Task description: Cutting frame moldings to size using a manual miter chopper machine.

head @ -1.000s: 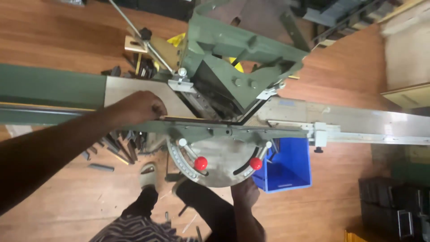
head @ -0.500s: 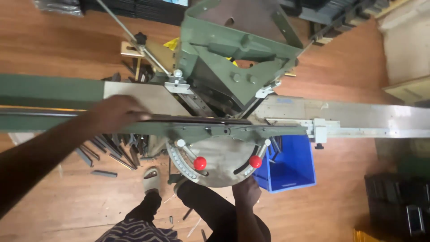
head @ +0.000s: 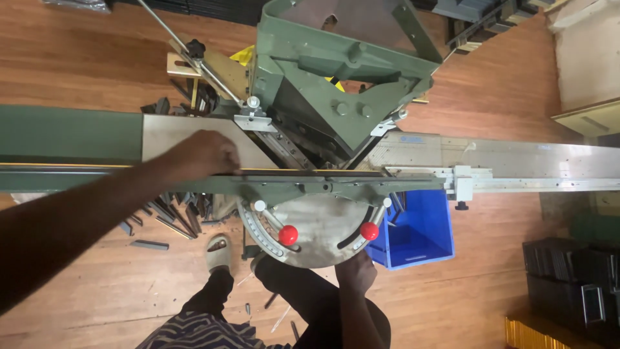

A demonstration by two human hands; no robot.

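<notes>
On green saw bench (head: 71, 132), left hand (head: 200, 154) presses strip (head: 290, 172).

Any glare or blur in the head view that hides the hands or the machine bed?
Head view: even light, no hard shadows. Mild sheen on the metal rail, nothing washed out. Left hand and right hand are sharp; the near left forearm is dark and soft.

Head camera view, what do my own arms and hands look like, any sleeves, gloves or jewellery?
Both are bare. The left hand has no glove, and its forearm shows no sleeve up to the picture's edge. The right hand is also ungloved, with a bare forearm. No watch, ring or bracelet shows on either. The fingers are mostly hidden.
</notes>
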